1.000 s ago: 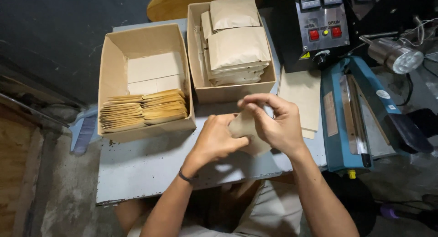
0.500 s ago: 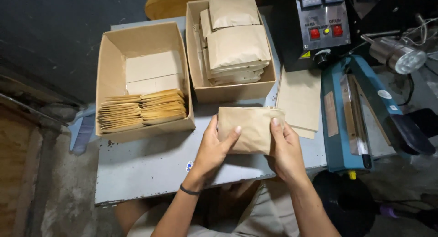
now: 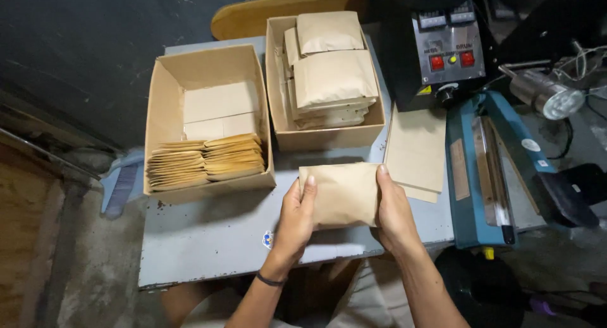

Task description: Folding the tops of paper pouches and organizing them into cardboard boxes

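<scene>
I held a brown paper pouch with both hands above the grey surface. My left hand gripped its left edge, fingers closed on it, and my right hand gripped its right edge in the same way. The pouch was just in front of the box of filled pouches. To the left of that box stood another box with flat empty pouches. To its right were loose flat pouches and a blue sealing machine.
</scene>
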